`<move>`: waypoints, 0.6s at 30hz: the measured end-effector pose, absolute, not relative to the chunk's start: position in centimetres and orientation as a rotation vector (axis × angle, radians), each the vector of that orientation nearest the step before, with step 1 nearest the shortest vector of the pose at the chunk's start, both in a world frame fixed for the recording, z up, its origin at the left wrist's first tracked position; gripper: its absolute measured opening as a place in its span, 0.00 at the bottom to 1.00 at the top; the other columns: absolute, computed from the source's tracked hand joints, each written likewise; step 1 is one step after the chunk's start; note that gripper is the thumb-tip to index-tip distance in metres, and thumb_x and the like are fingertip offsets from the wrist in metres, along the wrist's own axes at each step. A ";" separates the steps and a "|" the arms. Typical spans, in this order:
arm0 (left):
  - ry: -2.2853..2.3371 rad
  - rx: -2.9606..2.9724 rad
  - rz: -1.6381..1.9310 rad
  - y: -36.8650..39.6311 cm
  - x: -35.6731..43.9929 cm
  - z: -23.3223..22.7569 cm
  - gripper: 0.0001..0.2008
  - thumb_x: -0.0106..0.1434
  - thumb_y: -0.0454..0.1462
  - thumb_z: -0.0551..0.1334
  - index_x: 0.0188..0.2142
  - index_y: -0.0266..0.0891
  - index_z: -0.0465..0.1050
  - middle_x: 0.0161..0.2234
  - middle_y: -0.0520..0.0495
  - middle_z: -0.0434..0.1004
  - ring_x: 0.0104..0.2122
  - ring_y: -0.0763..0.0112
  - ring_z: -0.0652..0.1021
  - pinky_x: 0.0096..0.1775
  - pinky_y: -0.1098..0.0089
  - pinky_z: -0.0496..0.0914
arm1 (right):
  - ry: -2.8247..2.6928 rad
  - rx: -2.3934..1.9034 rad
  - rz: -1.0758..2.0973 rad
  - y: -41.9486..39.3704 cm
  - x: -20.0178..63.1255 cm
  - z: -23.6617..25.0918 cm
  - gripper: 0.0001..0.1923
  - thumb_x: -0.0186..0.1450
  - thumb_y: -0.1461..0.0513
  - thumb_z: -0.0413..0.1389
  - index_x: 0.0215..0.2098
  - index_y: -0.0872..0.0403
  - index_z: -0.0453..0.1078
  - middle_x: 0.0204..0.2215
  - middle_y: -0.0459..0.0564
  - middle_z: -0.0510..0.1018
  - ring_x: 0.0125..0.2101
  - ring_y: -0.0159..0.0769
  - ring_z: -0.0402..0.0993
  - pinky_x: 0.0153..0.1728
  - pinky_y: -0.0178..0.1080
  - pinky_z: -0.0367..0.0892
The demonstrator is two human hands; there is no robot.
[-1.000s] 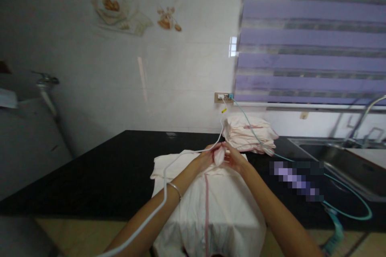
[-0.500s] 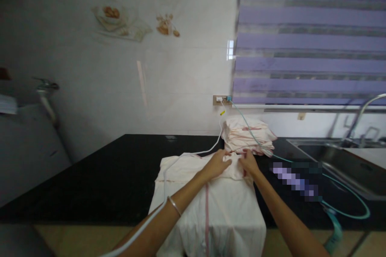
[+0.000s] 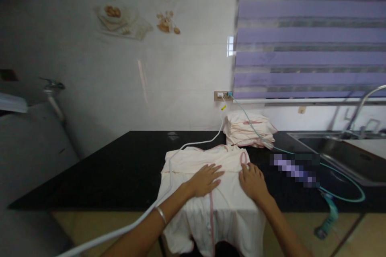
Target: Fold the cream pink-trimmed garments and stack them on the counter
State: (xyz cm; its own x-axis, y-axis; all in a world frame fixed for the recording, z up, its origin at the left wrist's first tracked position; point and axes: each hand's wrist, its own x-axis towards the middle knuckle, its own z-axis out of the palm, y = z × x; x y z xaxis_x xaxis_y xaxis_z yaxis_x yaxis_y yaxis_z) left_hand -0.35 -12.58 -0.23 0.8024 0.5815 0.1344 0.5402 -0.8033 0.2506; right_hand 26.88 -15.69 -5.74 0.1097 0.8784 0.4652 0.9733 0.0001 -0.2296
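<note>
A white garment [image 3: 230, 196] with pink trim lies across the dark counter [image 3: 120, 176], its lower part hanging over the front edge. Its far end is folded over, and a pink loop shows near the far right corner. My left hand [image 3: 206, 180] rests flat on the middle of the fabric, fingers spread. On the garment's right side lies my right hand [image 3: 253, 180], palm down with fingers stretched over the cloth. Just behind stands a stack of folded white cloth garments [image 3: 249, 128] with pink edges.
A white cable [image 3: 193, 143] runs from the wall socket [image 3: 223, 96] over the garment's left side and along my left arm. A teal cord [image 3: 343, 198] loops on the right beside a pixelated purple object [image 3: 292, 170]. Further right is a metal sink [image 3: 343, 156].
Both hands have come back toward me from the garment's far edge. The fingers that gripped the cloth there now lie spread on it, and the far edge is uncovered.
</note>
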 end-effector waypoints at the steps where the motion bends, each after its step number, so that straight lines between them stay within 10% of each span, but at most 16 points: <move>1: 0.867 2.811 0.278 -12.6 -0.3 0.0 0.27 0.77 0.51 0.46 0.71 0.50 0.60 0.74 0.43 0.53 0.72 0.49 0.54 0.70 0.43 0.47 | -1.832 -1.937 -0.239 -16.1 26.7 -5.6 0.25 0.69 0.56 0.49 0.62 0.54 0.69 0.59 0.66 0.70 0.59 0.56 0.65 0.58 0.55 0.61; 13: 1.095 2.808 0.361 -16.2 -2.9 0.3 0.25 0.77 0.47 0.48 0.69 0.47 0.62 0.72 0.44 0.58 0.72 0.50 0.55 0.69 0.39 0.50 | -1.472 -1.440 -0.295 -21.6 25.8 -1.9 0.25 0.74 0.53 0.45 0.60 0.61 0.65 0.56 0.68 0.68 0.60 0.52 0.62 0.60 0.55 0.63; 18: 1.187 2.425 1.237 -21.4 -4.5 2.1 0.17 0.75 0.45 0.51 0.51 0.40 0.73 0.53 0.41 0.78 0.56 0.62 0.75 0.60 0.60 0.66 | -1.079 -1.419 -0.208 -29.7 26.6 -6.7 0.27 0.68 0.44 0.53 0.55 0.56 0.67 0.51 0.63 0.71 0.52 0.53 0.70 0.55 0.57 0.67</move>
State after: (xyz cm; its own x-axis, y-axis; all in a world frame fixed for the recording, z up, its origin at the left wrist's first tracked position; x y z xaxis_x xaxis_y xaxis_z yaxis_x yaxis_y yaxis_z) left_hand -4.47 -21.35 2.10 0.3387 0.7191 0.6067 0.5768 -0.6682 0.4700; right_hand 26.64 -29.70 -6.69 0.5417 0.4680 0.6983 0.6942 0.2193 -0.6855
